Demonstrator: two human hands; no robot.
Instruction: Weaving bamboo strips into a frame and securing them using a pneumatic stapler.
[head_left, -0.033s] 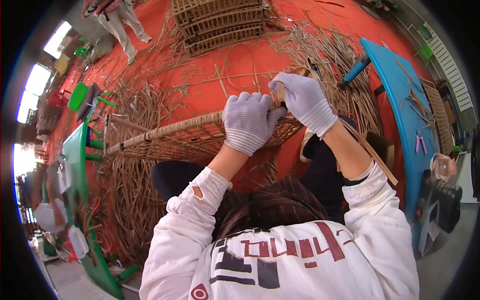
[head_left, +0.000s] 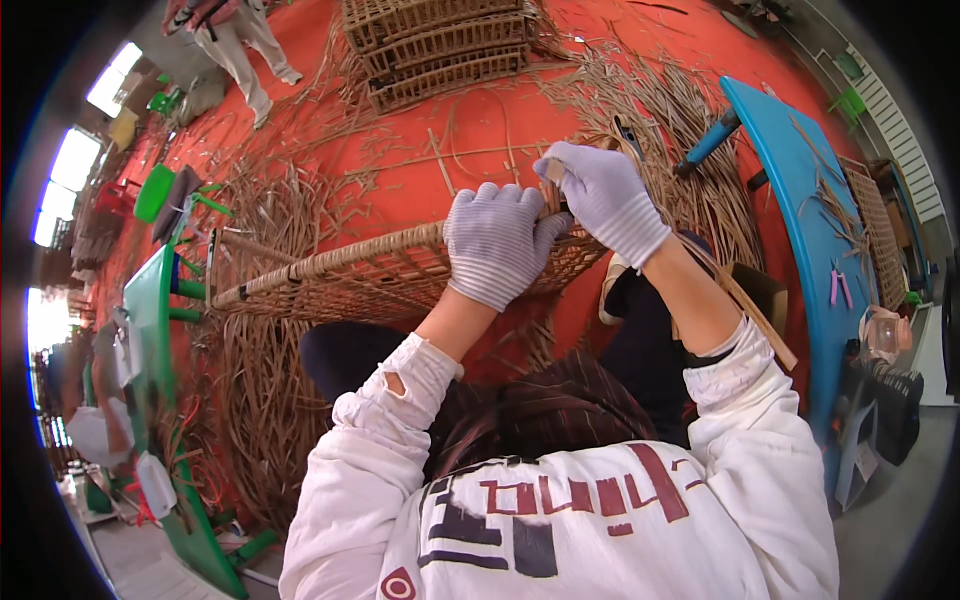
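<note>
A woven wicker frame (head_left: 370, 250) with a strip-wrapped rim and an open lattice side lies across in front of me, over my knees. My left hand (head_left: 495, 240), in a pale striped knit glove, is closed over its rim near the right end. Just to the right, my right hand (head_left: 605, 195), gloved alike, pinches a flat tan wicker strip (head_left: 553, 172) above the rim. A longer strip (head_left: 750, 315) trails below my right forearm. The rim beneath my fingers is hidden.
Stacked wicker baskets (head_left: 445, 50) stand ahead on the red floor. Loose strips (head_left: 690, 140) lie in heaps. A blue table (head_left: 800, 220) with pink-handled pliers (head_left: 841, 287) is at right, a green table (head_left: 150, 330) at left. Another person (head_left: 240, 50) stands far left.
My right hand has shifted very slightly left, and the strip end in its fingers sits a little differently. My left hand and the frame stay in place.
</note>
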